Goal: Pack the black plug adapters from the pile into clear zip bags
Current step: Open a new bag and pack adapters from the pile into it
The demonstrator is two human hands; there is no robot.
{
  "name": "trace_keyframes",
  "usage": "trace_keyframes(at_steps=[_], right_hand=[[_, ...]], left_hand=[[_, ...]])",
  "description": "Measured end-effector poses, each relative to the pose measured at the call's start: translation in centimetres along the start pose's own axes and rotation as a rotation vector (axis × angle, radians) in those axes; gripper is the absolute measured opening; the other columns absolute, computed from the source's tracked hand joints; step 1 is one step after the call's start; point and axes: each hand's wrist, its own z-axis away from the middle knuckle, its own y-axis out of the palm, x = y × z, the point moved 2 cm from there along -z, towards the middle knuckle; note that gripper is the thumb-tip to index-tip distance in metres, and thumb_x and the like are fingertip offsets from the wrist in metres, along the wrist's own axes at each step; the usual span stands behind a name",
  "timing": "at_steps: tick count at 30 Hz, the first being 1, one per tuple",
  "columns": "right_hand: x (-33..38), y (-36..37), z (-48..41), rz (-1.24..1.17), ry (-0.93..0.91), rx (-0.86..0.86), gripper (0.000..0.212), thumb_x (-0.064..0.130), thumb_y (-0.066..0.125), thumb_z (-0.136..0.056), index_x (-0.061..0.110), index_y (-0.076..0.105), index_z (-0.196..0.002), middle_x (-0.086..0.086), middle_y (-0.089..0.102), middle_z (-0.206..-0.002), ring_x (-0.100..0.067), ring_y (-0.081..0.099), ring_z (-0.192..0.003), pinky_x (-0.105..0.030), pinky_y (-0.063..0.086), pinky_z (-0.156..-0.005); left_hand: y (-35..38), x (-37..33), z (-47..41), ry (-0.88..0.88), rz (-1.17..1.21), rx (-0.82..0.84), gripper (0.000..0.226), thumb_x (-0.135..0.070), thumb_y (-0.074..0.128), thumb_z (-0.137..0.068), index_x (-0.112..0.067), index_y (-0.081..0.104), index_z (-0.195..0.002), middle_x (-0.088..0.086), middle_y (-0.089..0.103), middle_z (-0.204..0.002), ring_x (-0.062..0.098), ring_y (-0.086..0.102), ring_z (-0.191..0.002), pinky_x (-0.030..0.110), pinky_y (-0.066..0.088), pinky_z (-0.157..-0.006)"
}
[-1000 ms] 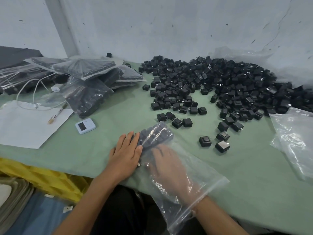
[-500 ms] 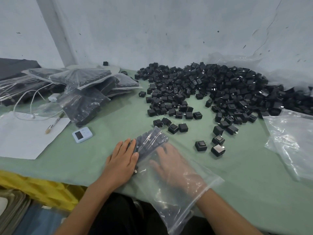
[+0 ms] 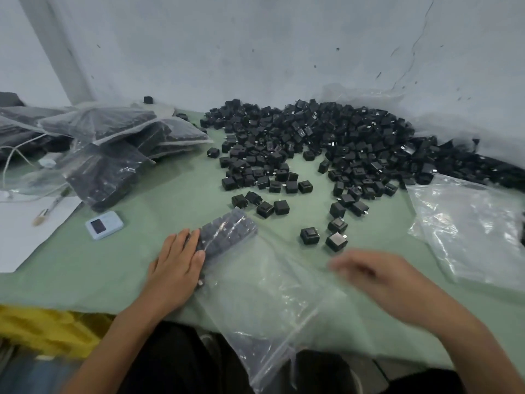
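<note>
Far left: a white paper sheet (image 3: pixel 25 231) lies flat on the green cloth-covered surface (image 3: pixel 170 200). A pen (image 3: pixel 49 209) rests across its upper corner, and a thin white cable (image 3: pixel 10 157) loops behind.
Left rear: a stack of filled clear bags (image 3: pixel 113 155), each packed with dark blocks, overlapping, some tilted.
Left centre: a small pale-blue device with a dark screen (image 3: pixel 104 224) lies flat, near the stack but apart from it.
Lower left: yellow crumpled material (image 3: pixel 48 331) sits below the surface's near edge.
Left hand (image 3: pixel 177 265): palm down, fingers straight and together, pressed against the left side of the packed block through the plastic. It grips nothing.
Clear zip bag (image 3: pixel 270 302): lies at the near edge, its near end hanging over toward the lap.
Packed block of black adapters (image 3: pixel 227 237): tidy rows in the bag's far corner.
Pile of loose black plug adapters (image 3: pixel 326 137): centre to right rear, against the wall, thinning toward the person. The nearest stray adapters (image 3: pixel 309 236) sit just beyond the bag.
Right hand (image 3: pixel 377 277): over the bag's right side and blurred. Its fingers are loosely extended leftward with nothing seen in them. Contact with the plastic cannot be told.
Far right: empty clear plastic bags (image 3: pixel 468 231), crinkled, lie flat beside the pile's edge.
</note>
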Motion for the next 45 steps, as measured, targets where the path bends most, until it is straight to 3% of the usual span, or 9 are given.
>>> trace_keyframes(at_steps=[5, 9, 14, 18, 24, 33, 37, 41, 45], right_hand=[[-5.8, 1.4, -8.0, 0.498, 0.216, -0.028, 0.035, 0.034, 0.057, -0.098, 0.027, 0.060, -0.132, -0.002, 0.050, -0.138, -0.023, 0.049, -0.126, -0.031, 0.039, -0.104], [-7.6, 1.4, -6.6, 0.449, 0.265, -0.073, 0.023, 0.024, 0.063, -0.090, 0.026, 0.056, -0.112, -0.001, 0.056, -0.114, -0.027, 0.057, -0.104, -0.031, 0.041, -0.080], [-4.0, 0.1, 3.2, -0.470, 0.398, -0.391, 0.028, 0.009, 0.045, -0.100, 0.026, 0.067, -0.104, -0.003, 0.071, -0.105, -0.023, 0.070, -0.078, -0.036, 0.059, -0.072], [0.1, 5.5, 9.4, -1.122, 0.516, -0.157, 0.036, -0.004, 0.029, -0.101, -0.002, 0.063, -0.113, -0.027, 0.071, -0.102, -0.037, 0.067, -0.063, -0.036, 0.058, -0.052], [3.6, 13.5, 6.1, -1.499, 0.601, -0.111, 0.029, -0.007, 0.044, -0.097, -0.002, 0.067, -0.115, -0.027, 0.069, -0.112, -0.035, 0.071, -0.097, -0.037, 0.062, -0.075], [6.5, 16.2, -4.2, -1.806, 0.482, -0.049, 0.016, -0.001, 0.063, -0.086, -0.009, 0.066, -0.099, -0.022, 0.069, -0.103, -0.032, 0.067, -0.103, -0.035, 0.059, -0.089], [7.4, 17.7, -7.3, -1.531, 0.392, -0.077, 0.021, 0.001, 0.048, -0.101, 0.000, 0.066, -0.111, -0.015, 0.071, -0.106, -0.023, 0.068, -0.100, -0.033, 0.057, -0.091], [6.9, 17.7, -7.6, -0.528, 0.181, -0.179, 0.022, 0.025, 0.061, -0.097, 0.030, 0.062, -0.118, 0.009, 0.068, -0.114, -0.001, 0.064, -0.102, -0.025, 0.055, -0.091], [6.4, 18.0, -7.1, -0.465, 0.084, -0.165, 0.012, 0.034, 0.071, -0.089, 0.031, 0.062, -0.097, 0.005, 0.069, -0.091, -0.007, 0.066, -0.085, -0.033, 0.058, -0.080]], left_hand=[[-0.1, 0.0, 0.0, -0.004, 0.001, 0.013, 0.057, -0.052, 0.017, -0.104, -0.040, 0.007, -0.158, -0.017, -0.004, -0.166, 0.007, -0.009, -0.152, 0.042, 0.006, -0.121], [-0.2, -0.1, -0.1, 0.002, 0.007, 0.012, 0.057, -0.051, 0.018, -0.104, -0.039, 0.008, -0.158, -0.017, -0.003, -0.166, 0.007, -0.009, -0.152, 0.043, 0.006, -0.121], [0.0, 0.2, -0.3, 0.017, 0.010, -0.014, 0.057, -0.051, 0.018, -0.104, -0.036, 0.011, -0.158, -0.014, 0.003, -0.166, 0.009, -0.004, -0.152, 0.047, 0.010, -0.121], [0.3, 0.2, -0.6, 0.020, 0.009, -0.015, 0.058, -0.052, 0.017, -0.103, -0.036, 0.011, -0.158, -0.014, 0.002, -0.166, 0.009, -0.005, -0.152, 0.046, 0.008, -0.121], [0.1, 0.1, -0.4, 0.014, -0.004, 0.015, 0.058, -0.053, 0.017, -0.104, -0.037, 0.009, -0.158, -0.014, -0.001, -0.166, 0.010, -0.007, -0.152, 0.045, 0.006, -0.121], [-0.1, -0.1, -0.2, 0.017, 0.005, 0.022, 0.057, -0.052, 0.016, -0.104, -0.037, 0.007, -0.159, -0.014, -0.003, -0.166, 0.009, -0.009, -0.152, 0.044, 0.005, -0.121], [0.0, 0.1, -0.2, 0.023, 0.009, 0.028, 0.058, -0.053, 0.015, -0.104, -0.037, 0.005, -0.159, -0.014, -0.004, -0.166, 0.009, -0.010, -0.151, 0.044, 0.004, -0.120], [0.2, 0.1, -0.2, 0.032, 0.012, 0.009, 0.057, -0.052, 0.014, -0.104, -0.036, 0.006, -0.159, -0.013, -0.003, -0.166, 0.010, -0.010, -0.152, 0.044, 0.005, -0.121], [0.2, -0.1, -0.1, 0.034, 0.023, 0.013, 0.057, -0.052, 0.014, -0.104, -0.037, 0.005, -0.159, -0.014, -0.004, -0.166, 0.009, -0.011, -0.151, 0.043, 0.003, -0.121]])
